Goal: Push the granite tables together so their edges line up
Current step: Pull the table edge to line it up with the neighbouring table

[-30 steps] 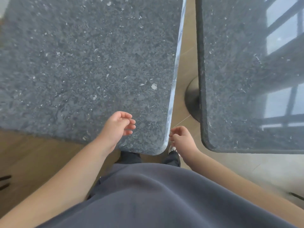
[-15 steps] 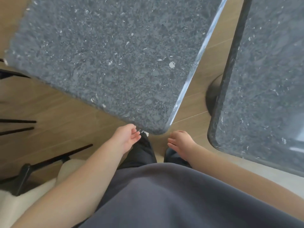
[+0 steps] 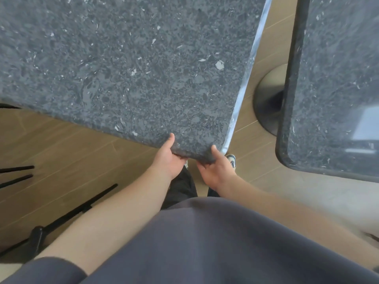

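Note:
Two dark speckled granite tables fill the head view. The left granite table (image 3: 127, 64) has its near right corner just in front of me. My left hand (image 3: 169, 157) grips that table's near edge, thumb on top and fingers underneath. My right hand (image 3: 213, 169) grips the rounded corner beside it the same way. The right granite table (image 3: 336, 83) stands apart, with a strip of wooden floor showing between the two tops. That gap is narrower at the far end and wider near me, and the near edges are not level.
The round dark base (image 3: 268, 99) of the right table's pedestal shows in the gap. Black chair legs (image 3: 67, 214) stand on the wooden floor at lower left. My shoe (image 3: 231, 159) is just under the left table's corner.
Both hands hung free in front of the corner before; now they have risen and taken hold of the left table's near edge and corner. The view has shifted too.

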Available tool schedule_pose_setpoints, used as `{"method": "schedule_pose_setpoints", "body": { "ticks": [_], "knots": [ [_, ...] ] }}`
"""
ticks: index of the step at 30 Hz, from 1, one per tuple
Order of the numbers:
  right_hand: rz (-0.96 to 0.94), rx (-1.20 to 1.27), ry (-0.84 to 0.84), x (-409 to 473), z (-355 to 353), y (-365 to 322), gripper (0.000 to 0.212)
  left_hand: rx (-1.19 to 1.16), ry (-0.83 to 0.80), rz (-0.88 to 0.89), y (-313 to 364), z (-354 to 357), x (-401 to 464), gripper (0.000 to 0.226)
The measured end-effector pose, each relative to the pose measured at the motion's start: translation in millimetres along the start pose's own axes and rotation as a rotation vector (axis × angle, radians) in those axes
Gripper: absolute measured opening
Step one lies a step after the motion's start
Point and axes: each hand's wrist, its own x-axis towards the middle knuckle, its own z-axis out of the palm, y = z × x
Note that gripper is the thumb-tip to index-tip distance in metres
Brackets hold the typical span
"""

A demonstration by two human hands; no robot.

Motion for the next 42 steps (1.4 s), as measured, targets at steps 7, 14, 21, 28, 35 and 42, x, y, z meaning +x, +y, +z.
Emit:
{"method": "schedule_pose_setpoints", "body": {
  "ticks": [7, 14, 21, 28, 35, 42],
  "knots": [
    [-0.079, 0.218, -0.023, 7, 19, 20, 0.045, -0.095, 0.009, 0.038, 15, -2, 12, 0.057],
    [-0.141, 0.194, 0.025, 13, 15, 16, 0.057, 0.009, 0.039, 0.03, 19, -1, 10, 0.055],
    [-0.122, 0.13, 0.049, 19, 12, 13, 0.044, 0.09, 0.094, 0.057, 17, 3, 14, 0.056],
    [-0.093, 0.082, 0.035, 15, 9, 7, 0.025, 0.058, 0.124, 0.083, 14, 4, 17, 0.054],
    [-0.067, 0.049, 0.051, 13, 4, -14, 0.044, 0.045, 0.1, 0.088, 2, 20, 12, 0.051],
    [-0.1, 0.03, 0.061, 7, 1, -52, 0.049, 0.016, 0.125, 0.083, -21, 49, 11, 0.049]
  ]
}}
